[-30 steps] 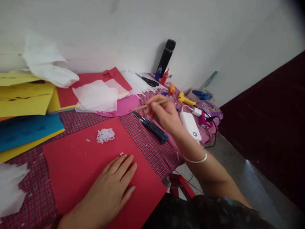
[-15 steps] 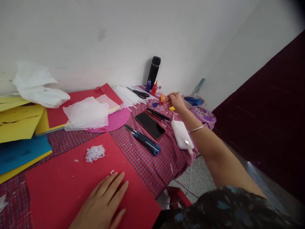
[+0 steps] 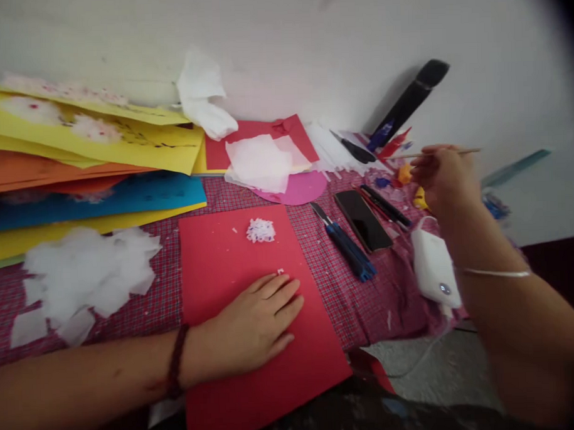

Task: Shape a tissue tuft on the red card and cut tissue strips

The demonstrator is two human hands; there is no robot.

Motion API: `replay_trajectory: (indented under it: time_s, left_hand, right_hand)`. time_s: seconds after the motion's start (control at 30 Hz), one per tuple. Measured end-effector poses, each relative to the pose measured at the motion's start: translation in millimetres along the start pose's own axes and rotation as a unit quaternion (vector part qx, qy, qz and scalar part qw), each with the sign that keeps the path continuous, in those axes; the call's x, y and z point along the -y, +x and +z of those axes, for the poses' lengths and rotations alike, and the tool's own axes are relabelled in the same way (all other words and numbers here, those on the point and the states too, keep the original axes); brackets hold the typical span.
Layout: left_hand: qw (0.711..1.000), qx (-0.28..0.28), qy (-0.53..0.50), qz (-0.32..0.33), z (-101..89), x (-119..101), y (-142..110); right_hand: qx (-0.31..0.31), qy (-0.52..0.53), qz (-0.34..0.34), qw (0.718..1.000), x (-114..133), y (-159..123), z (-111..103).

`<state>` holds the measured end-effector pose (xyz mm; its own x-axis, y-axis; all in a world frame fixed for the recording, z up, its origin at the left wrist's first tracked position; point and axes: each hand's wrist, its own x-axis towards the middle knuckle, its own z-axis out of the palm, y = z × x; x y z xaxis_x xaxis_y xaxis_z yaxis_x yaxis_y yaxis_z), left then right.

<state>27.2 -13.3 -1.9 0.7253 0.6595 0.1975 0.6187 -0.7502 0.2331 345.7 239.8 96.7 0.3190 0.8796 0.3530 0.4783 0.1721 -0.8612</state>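
My left hand lies flat, fingers stretched out, on a sheet of red paper. Beyond its fingertips, a small cluster of white paper bits with purple specks sits on that sheet. Up at the right, my right hand is closed round a thin wooden stick, held level. Close by it are a red paint bottle, a purple one, an orange-yellow blob or bottle and a yellow item, partly hidden by the hand.
A blue craft knife with its blade out, a phone, pens and a white power bank lie mid-table. White tissue squares and coloured cards occupy the left. Scissors and a black bottle stand farther back.
The view has swung left, showing more cards and tissue squares. My right hand has drawn back from the paints with the stick lifted level. My left hand stays on the red paper.
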Motion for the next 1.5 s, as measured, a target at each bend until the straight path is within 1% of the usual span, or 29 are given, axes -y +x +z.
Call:
replay_trajectory:
  time_s: [0.03,0.07,0.1,0.13,0.17,0.2,0.23,0.27,0.3,0.37,0.43,0.53,0.77,1.0,1.23,1.43,1.5]
  left_hand:
    - [1.0,0.001,-0.002,-0.005,0.1,1,0]
    - [1.0,0.002,-0.003,-0.008,0.3,1,-1]
    - [1.0,0.003,-0.002,-0.007,0.6,1,-1]
    - [1.0,0.005,0.0,-0.006,1.1,1,-2]
    - [1.0,0.005,0.002,-0.003,1.6,1,-3]
    - [1.0,0.005,0.004,0.0,2.1,1,-3]
    - [1.0,0.006,0.005,0.002,2.7,2,-4]
    - [1.0,0.005,0.006,0.004,3.4,2,-4]
    - [1.0,0.005,0.007,0.006,4.0,2,-5]
    - [1.0,0.005,0.007,0.01,5.2,2,-5]
    - [1.0,0.003,0.007,0.011,5.9,2,-5]
    - [1.0,0.0,0.011,0.012,6.2,2,-5]
    - [1.0,0.003,0.019,0.015,3.4,2,-4]
    - [0.999,0.002,0.028,0.024,3.6,2,-4]
    - [1.0,0.008,0.022,0.018,2.1,3,-2]
    - [1.0,-0.002,0.02,0.004,3.3,1,-3]
    - [1.0,0.002,0.017,0.004,2.4,1,-3]
  right_hand:
    - [0.037,0.116,0.071,0.99,12,-15,7]
    - [0.088,0.195,0.132,0.968,23,-34,15]
    - [0.128,0.247,0.158,0.948,34,-56,25]
    - [0.168,0.275,0.158,0.933,43,-80,36]
    - [0.196,0.292,0.133,0.927,49,-104,48]
    - [0.226,0.301,0.094,0.922,54,-127,60]
    - [0.226,0.296,0.041,0.927,55,-147,72]
    - [0.235,0.264,-0.01,0.935,55,-163,82]
    - [0.228,0.227,-0.051,0.946,53,-175,90]
    - [0.219,0.151,-0.12,0.956,46,-187,99]
    - [0.215,0.1,-0.152,0.96,38,-189,102]
    - [0.215,0.076,-0.153,0.962,32,-184,101]
    - [0.232,0.1,-0.141,0.957,32,-180,105]
    - [0.254,0.104,-0.145,0.951,27,-178,110]
    - [0.233,0.117,-0.134,0.956,29,-178,106]
    - [0.256,0.121,-0.132,0.95,28,-179,108]
    - [0.255,0.125,-0.127,0.95,29,-179,107]
